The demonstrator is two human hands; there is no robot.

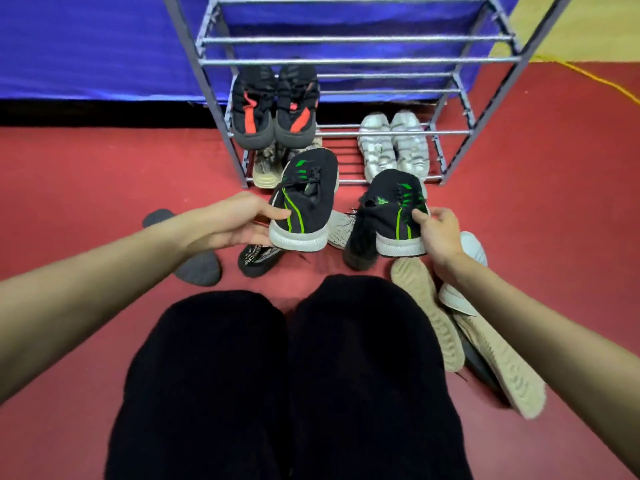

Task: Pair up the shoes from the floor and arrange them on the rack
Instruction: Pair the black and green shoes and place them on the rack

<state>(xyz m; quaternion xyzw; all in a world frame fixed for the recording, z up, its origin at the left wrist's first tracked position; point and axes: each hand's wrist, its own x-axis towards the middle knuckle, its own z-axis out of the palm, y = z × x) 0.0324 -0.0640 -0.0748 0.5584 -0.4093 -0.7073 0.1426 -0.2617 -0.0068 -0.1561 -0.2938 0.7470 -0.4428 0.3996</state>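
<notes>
1. We look down past our dark-trousered knees (287, 375) at a grey metal shoe rack (356, 60) standing on the red floor (536, 188); every place below is given relative to that rack.
2. Our left hand (239, 220) holds a black shoe with green stripes (304, 199) by its heel, just in front of the rack's lower left corner; the grip has the thumb on the heel side and the fingers underneath.
3. Our right hand (438, 237) pinches the heel of the matching black and green shoe (391, 209), just in front of the rack's lower right part. The two shoes are apart, toes pointing toward the rack.
4. On a rack shelf at the left sits a black pair with red marks (275, 105); lower, at the right, sits a white pair (393, 143).
5. A beige patterned shoe (266, 164) shows at the rack's bottom left, partly hidden.
6. On the floor in front of the rack lie loose shoes: dark grey soles (197, 268) to the left, a black lettered shoe (259, 258) near the middle, and tan-soled shoes (429, 317) to the right, beside our right wrist.
</notes>
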